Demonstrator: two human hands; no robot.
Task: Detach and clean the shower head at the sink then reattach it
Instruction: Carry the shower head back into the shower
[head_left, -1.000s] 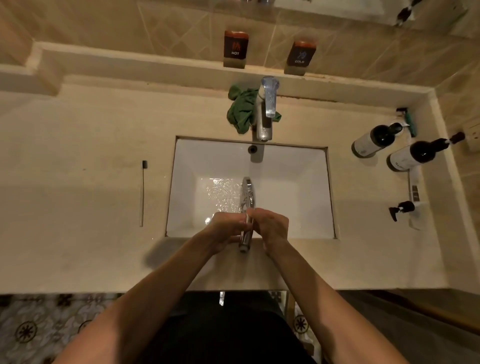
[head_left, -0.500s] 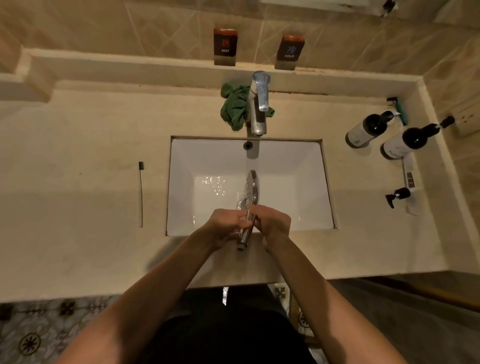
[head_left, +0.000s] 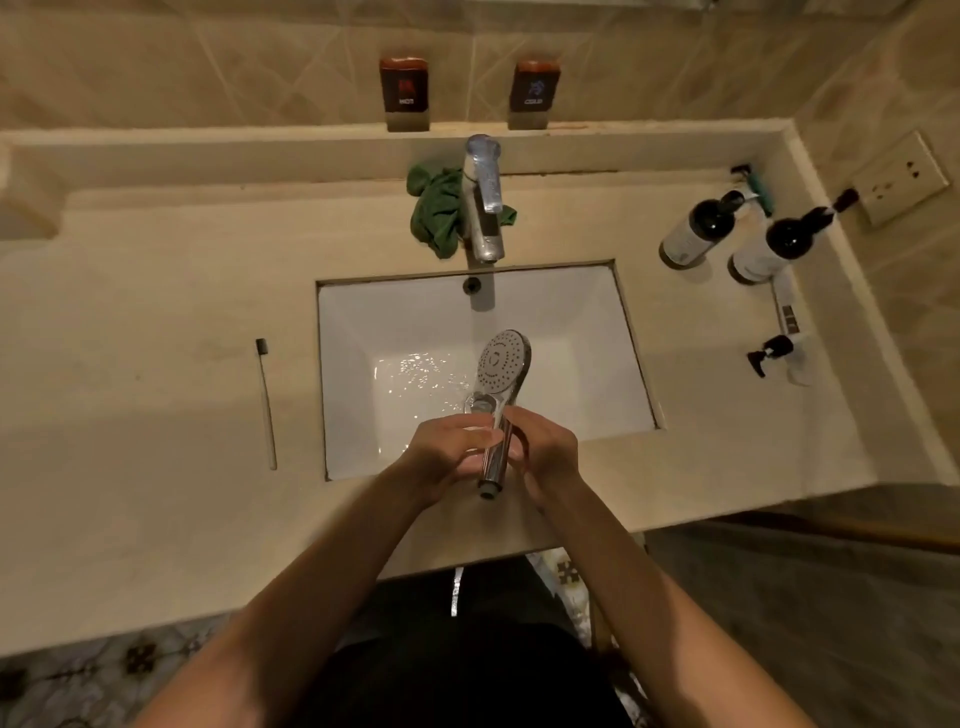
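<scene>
A chrome shower head (head_left: 503, 364) hangs over the white sink basin (head_left: 571, 332), detached from any hose, its round nozzle face turned up and to the left. Both my hands hold its handle above the basin's front edge. My left hand (head_left: 447, 452) wraps the handle from the left and my right hand (head_left: 545, 452) from the right. The handle's threaded end (head_left: 488, 488) sticks out below my hands. Water glistens on the basin floor (head_left: 415, 374).
The chrome tap (head_left: 484, 208) stands behind the basin with a green cloth (head_left: 436, 213) beside it. A toothbrush (head_left: 266, 400) lies on the counter to the left. Dark pump bottles (head_left: 696, 228) stand at the right. Hot and cold controls (head_left: 405, 88) sit on the wall.
The shower head has turned in my hands, from edge-on to showing its nozzle face. Both hands stay on the handle.
</scene>
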